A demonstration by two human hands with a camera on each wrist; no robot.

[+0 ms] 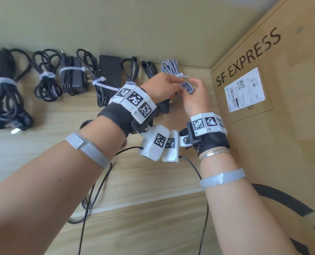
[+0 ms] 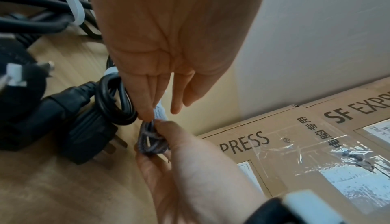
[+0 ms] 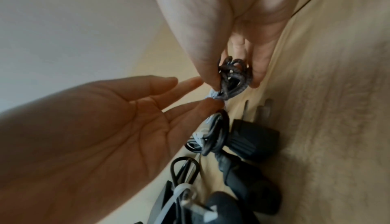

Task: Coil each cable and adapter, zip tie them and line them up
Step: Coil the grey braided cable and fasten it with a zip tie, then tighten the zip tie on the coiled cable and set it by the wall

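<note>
**Braided cable bundle held at the end of the row**

The braided cable [image 1: 173, 74], coiled and cinched by a white zip tie [image 1: 184, 76], looks light, soft and floppy; the tied waist is probably the firmest hold. The right hand [image 1: 195, 96] pinches its near loops between thumb and fingers [image 3: 207, 70]. The left hand [image 1: 162, 87] touches the tie with nearly straight fingers [image 2: 145, 104]. Its long axis runs away from the fingers toward the wall, over the table [image 1: 153, 181].
</note>
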